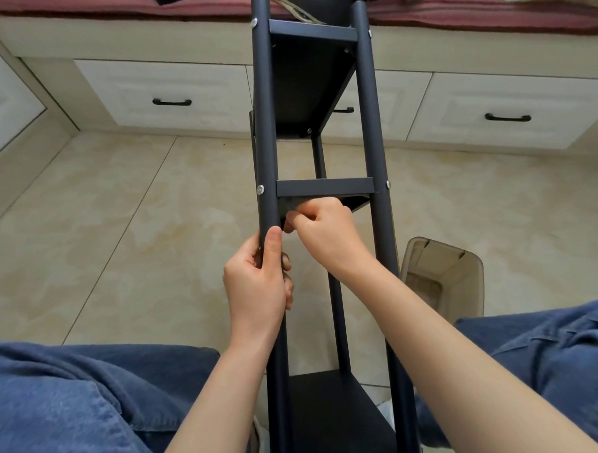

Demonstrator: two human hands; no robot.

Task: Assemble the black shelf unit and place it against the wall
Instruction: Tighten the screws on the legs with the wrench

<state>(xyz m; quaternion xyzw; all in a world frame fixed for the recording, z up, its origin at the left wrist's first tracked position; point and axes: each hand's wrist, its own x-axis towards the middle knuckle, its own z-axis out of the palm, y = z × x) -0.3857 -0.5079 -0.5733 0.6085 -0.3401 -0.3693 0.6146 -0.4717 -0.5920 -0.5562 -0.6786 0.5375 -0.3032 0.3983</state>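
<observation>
The left hand [259, 283] grips the left post [264, 125] of the shelf unit [320, 187], thumb laid flat along the front of the tube and fingers wrapped round behind it. The right hand [325, 232] sits just beside it, reaching between the posts with its fingers curled at the underside of the middle shelf [356, 201], close to where that shelf meets the left post. Whether those fingers pinch anything cannot be told, since the fingertips are tucked out of sight.

The unit lies between the person's knees and runs away from them. Its bottom shelf [333, 413] is nearest and its top shelf [310, 85] is at the far end. The right post [371, 120] runs alongside the left one. A silver screw [260, 189] shows on the left post at the middle crossbar.

Legs in jeans [59, 408] frame the unit on both sides. A translucent bin [443, 278] stands on the tiled floor [119, 234] just right of the right post. Beyond the unit stand pale drawers [168, 95] with black handles, and a pink cushion [487, 9] lies on top of them.
</observation>
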